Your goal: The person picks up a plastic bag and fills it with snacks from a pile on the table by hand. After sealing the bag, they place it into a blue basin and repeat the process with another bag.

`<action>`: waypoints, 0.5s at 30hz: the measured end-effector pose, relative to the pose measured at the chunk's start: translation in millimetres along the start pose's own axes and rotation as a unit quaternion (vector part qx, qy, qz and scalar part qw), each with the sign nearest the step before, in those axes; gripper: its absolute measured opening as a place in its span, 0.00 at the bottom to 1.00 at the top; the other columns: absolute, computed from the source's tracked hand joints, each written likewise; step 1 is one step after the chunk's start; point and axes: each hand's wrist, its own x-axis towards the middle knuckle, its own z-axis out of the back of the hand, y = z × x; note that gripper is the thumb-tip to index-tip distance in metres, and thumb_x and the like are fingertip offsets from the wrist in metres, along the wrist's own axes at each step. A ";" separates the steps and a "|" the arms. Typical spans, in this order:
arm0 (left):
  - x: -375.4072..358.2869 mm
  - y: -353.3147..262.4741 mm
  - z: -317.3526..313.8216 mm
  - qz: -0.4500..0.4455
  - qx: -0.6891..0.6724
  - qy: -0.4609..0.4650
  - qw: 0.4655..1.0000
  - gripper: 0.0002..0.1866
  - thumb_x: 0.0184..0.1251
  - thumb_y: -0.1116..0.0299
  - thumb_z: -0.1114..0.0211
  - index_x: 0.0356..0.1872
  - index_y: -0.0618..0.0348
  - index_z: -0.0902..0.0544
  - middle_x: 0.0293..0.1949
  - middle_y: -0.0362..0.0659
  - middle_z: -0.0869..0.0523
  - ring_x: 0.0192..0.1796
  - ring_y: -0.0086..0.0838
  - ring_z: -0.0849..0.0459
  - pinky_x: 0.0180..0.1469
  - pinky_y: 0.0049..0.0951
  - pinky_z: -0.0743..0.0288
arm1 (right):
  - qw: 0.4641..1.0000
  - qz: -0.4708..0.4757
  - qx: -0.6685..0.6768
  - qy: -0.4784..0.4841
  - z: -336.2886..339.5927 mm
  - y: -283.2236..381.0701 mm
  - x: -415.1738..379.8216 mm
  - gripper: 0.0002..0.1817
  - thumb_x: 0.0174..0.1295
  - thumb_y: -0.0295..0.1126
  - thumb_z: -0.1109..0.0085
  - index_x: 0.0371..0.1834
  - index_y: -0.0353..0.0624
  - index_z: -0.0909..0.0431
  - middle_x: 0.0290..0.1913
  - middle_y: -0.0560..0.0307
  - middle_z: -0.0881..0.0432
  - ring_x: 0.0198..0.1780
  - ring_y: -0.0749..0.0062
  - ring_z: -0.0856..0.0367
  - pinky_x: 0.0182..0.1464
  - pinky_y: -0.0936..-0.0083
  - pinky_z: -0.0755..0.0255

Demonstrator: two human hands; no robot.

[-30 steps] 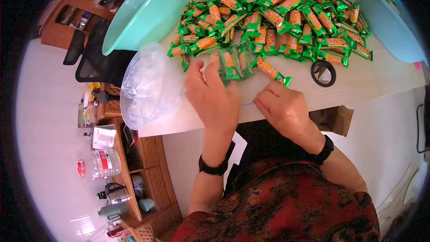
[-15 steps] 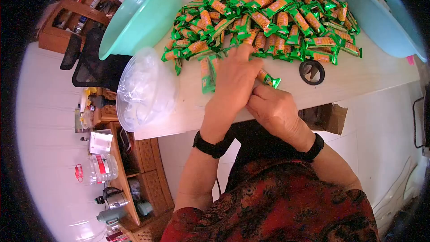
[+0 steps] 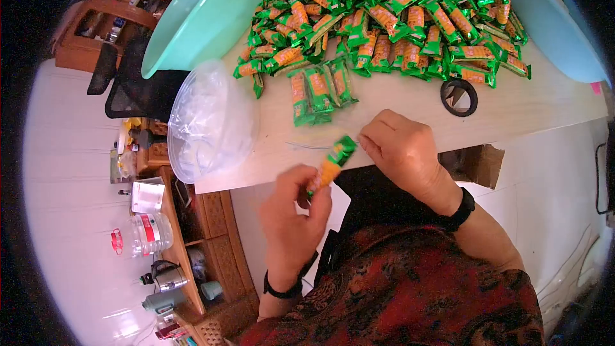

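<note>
My left hand point(image 3: 291, 218) is at the table's front edge, its thumb and fingers pinching one green and orange snack packet point(image 3: 328, 170), which is tilted. To the right, my right hand point(image 3: 403, 150) is closed with its fingertips pressed together close to the packet's upper end; what they hold, if anything, is hidden. A thin clear edge, perhaps of plastic film, shows on the table left of it. Ahead lie several packets side by side point(image 3: 319, 91), apart from the large pile of similar packets point(image 3: 397, 22).
A clear plastic bowl point(image 3: 208, 131) with transparent film inside stands at the left edge. Behind it leans a green basin point(image 3: 198, 22). A black tape roll point(image 3: 459, 97) lies at the right, near a blue basin point(image 3: 554, 32). Below the table is a cardboard box point(image 3: 477, 165).
My left hand has drawn back toward me and left from the small group of packets, now carrying a single packet. My right hand has shifted slightly right, apart from the left.
</note>
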 end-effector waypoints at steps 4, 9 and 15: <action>-9.8 4.4 -10.7 0.024 0.040 0.035 0.998 0.13 0.60 0.76 0.34 0.45 0.61 0.21 0.35 0.47 0.16 0.32 0.28 0.15 0.34 0.27 0.22 | 1.000 -0.009 0.013 -0.016 -0.2 0.7 1.6 0.06 0.55 0.30 0.36 0.27 0.46 0.25 0.27 0.56 0.26 0.27 0.57 0.21 0.25 0.64 0.26; 4.8 3.1 -27.6 -0.030 0.114 -0.048 0.992 0.09 0.62 0.73 0.34 0.42 0.59 0.22 0.30 0.48 0.17 0.27 0.39 0.17 0.32 0.34 0.24 | 0.999 -0.025 0.027 -0.019 0.6 2.0 0.3 0.06 0.55 0.29 0.34 0.29 0.45 0.23 0.29 0.57 0.24 0.29 0.58 0.20 0.27 0.65 0.25; 21.0 1.5 -52.1 -0.018 0.151 -0.085 0.985 0.11 0.60 0.72 0.34 0.41 0.56 0.27 0.29 0.47 0.19 0.27 0.45 0.18 0.27 0.40 0.26 | 0.997 -0.038 0.058 -0.043 0.9 0.4 0.6 0.05 0.55 0.28 0.34 0.30 0.44 0.21 0.31 0.56 0.22 0.29 0.57 0.20 0.29 0.65 0.24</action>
